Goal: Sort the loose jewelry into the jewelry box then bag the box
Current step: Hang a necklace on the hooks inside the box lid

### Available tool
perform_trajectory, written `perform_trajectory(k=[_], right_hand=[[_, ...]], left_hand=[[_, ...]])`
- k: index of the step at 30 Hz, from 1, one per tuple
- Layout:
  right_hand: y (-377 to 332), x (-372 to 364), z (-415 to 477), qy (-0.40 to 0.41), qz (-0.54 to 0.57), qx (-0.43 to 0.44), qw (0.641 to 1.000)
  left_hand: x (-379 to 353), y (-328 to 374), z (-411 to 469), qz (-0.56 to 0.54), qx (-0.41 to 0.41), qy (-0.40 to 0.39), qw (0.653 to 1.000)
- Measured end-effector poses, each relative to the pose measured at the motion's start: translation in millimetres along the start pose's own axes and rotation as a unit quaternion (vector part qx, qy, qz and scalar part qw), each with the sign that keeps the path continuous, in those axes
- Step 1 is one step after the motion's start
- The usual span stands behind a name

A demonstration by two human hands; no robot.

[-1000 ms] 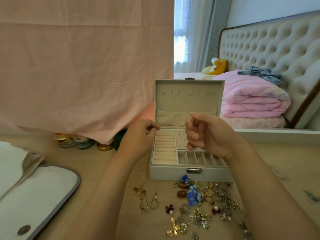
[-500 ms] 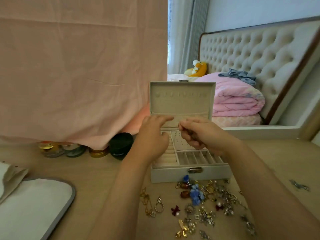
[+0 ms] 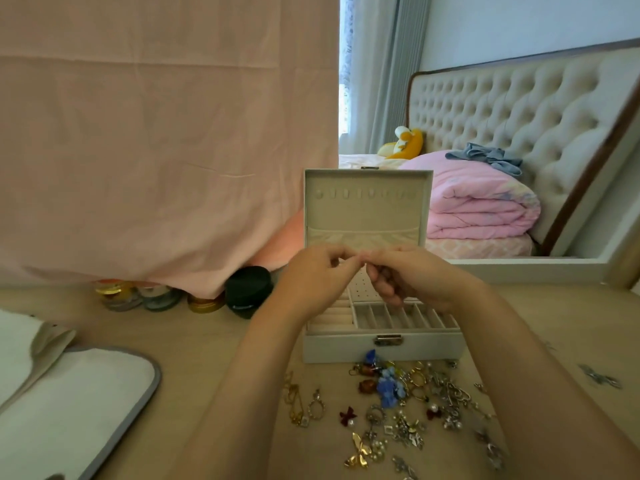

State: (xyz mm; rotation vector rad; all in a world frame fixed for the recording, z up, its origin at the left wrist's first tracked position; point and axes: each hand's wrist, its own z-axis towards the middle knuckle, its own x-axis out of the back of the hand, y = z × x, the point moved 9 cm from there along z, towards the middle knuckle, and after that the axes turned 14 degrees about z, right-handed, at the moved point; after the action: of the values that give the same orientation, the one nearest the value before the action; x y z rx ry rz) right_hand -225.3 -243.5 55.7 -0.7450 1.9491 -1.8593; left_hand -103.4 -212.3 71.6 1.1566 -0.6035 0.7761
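Meeting fingertip to fingertip above the open jewelry box [image 3: 381, 348], centre of frame.

The left hand [image 3: 313, 282] and right hand [image 3: 412, 278] curl inward, tips touching over the tray. Each grip is pinched, but I cannot tell whether a piece sits between them. The loose jewelry [image 3: 398, 403] lies heaped on the surface [image 3: 214, 341] just in front of the box, with the bag [image 3: 79, 403] at lower left. If an earring is being seated, work low over the perforated panel [image 3: 360, 289], so a slip lands inside the box.
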Motion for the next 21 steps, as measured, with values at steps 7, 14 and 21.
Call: perform_trajectory(k=[7, 14, 21], right_hand=[[-2.0, 19.4, 0.8, 0.016, 0.06, 0.048, 0.997], [-8.4, 18.7, 10.5, 0.081, 0.072, 0.113, 0.988], [-17.7, 30.9, 21.3, 0.141, -0.031, 0.144, 0.979]], left_hand=[[30.9, -14.5, -1.0, -0.066, 0.042, 0.114, 0.99], [23.4, -25.9, -2.3, -0.232, 0.109, 0.077, 0.964], [20.7, -29.2, -8.4, -0.135, 0.086, 0.024, 0.987]])
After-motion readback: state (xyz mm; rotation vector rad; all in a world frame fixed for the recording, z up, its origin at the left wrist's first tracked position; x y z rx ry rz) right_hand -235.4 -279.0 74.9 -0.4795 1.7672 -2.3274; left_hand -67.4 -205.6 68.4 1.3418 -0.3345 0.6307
